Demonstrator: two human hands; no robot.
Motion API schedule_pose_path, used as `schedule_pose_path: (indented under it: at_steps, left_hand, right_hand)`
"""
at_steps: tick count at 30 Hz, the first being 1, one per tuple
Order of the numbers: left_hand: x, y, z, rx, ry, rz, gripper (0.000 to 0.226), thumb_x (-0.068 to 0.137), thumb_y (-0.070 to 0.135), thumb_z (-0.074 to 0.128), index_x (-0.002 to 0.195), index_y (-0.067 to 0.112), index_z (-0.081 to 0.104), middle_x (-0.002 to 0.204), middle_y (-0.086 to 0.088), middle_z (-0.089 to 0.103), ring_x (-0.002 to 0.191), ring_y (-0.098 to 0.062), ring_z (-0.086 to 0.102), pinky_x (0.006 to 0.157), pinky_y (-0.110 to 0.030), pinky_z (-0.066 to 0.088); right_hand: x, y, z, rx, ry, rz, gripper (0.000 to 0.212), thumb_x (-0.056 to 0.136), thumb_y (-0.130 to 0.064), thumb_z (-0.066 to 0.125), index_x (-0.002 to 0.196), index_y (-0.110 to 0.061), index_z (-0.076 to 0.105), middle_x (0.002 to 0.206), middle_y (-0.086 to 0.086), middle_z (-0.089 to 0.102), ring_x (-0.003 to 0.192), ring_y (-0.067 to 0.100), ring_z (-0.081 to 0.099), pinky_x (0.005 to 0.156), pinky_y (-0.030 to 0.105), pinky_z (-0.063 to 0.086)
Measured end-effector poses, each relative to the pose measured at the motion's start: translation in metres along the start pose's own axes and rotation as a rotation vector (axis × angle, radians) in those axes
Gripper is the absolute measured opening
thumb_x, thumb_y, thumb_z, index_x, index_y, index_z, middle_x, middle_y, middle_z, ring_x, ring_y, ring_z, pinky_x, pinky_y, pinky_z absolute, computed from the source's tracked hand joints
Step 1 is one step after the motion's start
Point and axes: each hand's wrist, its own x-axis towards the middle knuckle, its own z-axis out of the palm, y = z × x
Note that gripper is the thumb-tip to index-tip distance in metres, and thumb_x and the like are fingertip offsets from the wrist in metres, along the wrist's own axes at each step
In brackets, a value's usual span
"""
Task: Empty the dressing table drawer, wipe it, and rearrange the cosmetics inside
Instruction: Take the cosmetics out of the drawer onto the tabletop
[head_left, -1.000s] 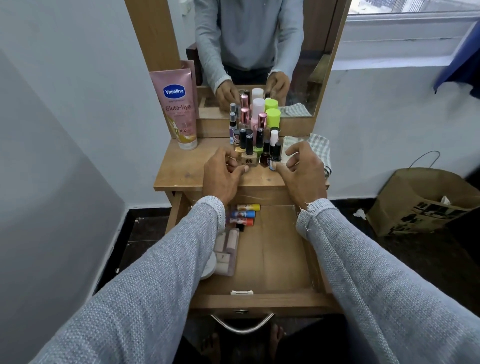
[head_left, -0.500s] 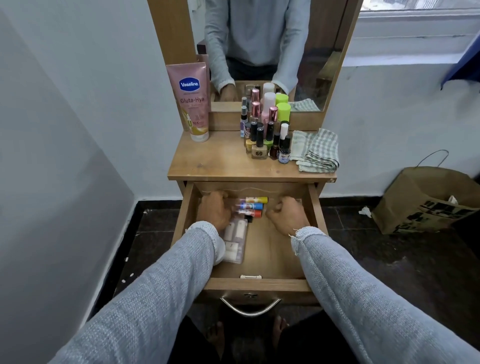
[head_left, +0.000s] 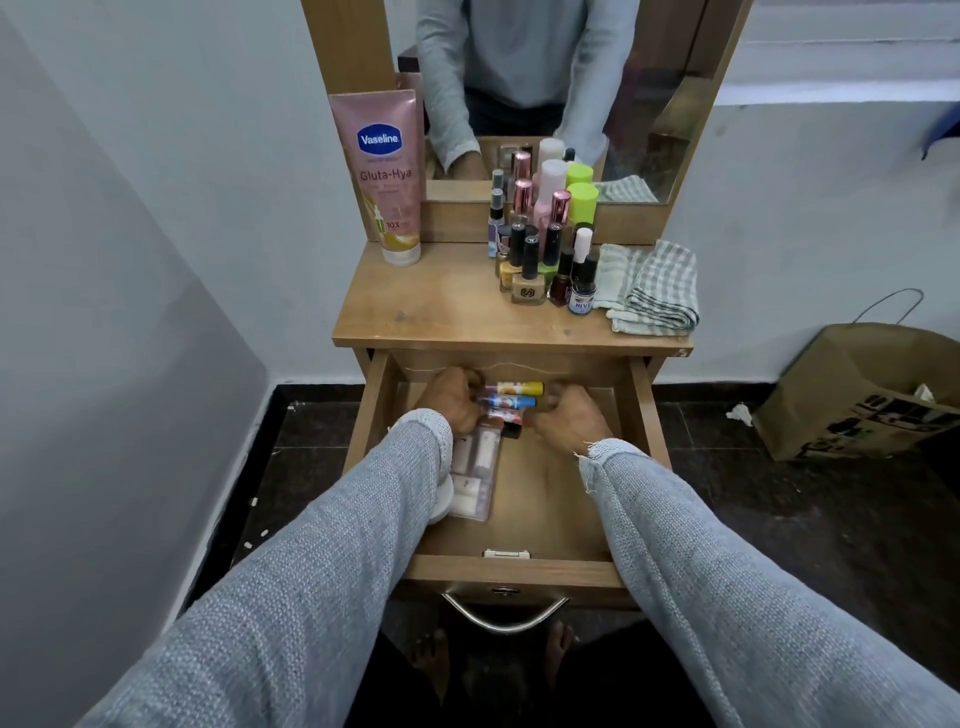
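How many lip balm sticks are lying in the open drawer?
3 clearly: a yellow-capped stick rearmost, a blue one in front, a red one nearest. A dark item below may be another; hands may hide more.

White walls (head_left: 156, 182) meet in a corner behind a wooden dressing table (head_left: 447, 317) with a tall mirror (head_left: 649, 104). The floor (head_left: 831, 519) is dark tile – a brown paper bag (head_left: 857, 395) stands on it against the right wall – under soft, even light.

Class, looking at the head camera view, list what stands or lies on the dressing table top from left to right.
Vaseline tube → cluster of nail polish and cosmetic bottles → folded checked cloth.
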Motion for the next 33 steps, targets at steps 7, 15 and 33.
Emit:
schedule_pose_path:
  at_steps: [7,15,33]
  left_hand:
    - [-0.008,0.005,-0.003,-0.017,-0.026,0.017,0.041,0.087,-0.008,0.057,0.126,0.002,0.057,0.12,-0.004,0.062,0.099,-0.014,0.057,0.085,-0.016,0.043]
    - [-0.038,-0.026,-0.046,0.434,-0.029,0.106,0.043,0.088,0.002,0.058,0.129,0.014,0.058,0.128,-0.006,0.061,0.117,-0.026,0.056,0.102,-0.039,0.045]
    - [-0.101,-0.06,-0.031,0.737,-0.114,0.211,0.076,0.076,0.025,0.077,0.14,0.018,0.037,0.145,-0.008,0.036,0.126,-0.029,0.048,0.101,-0.041,0.047]
  right_hand:
    - [0.0,0.007,-0.004,-0.086,0.049,0.044,0.032,0.085,-0.018,0.071,0.116,-0.012,0.064,0.114,0.007,0.067,0.102,0.023,0.064,0.086,0.029,0.05]
    - [-0.031,-0.006,0.006,-0.301,-0.003,-0.069,0.018,0.088,-0.032,0.064,0.089,-0.015,0.072,0.093,0.004,0.07,0.08,0.02,0.065,0.072,0.025,0.05]
    - [-0.056,-0.022,0.051,0.1,-0.262,0.133,0.02,0.085,-0.015,0.071,0.105,-0.013,0.067,0.101,0.005,0.071,0.095,0.023,0.069,0.088,0.042,0.057]
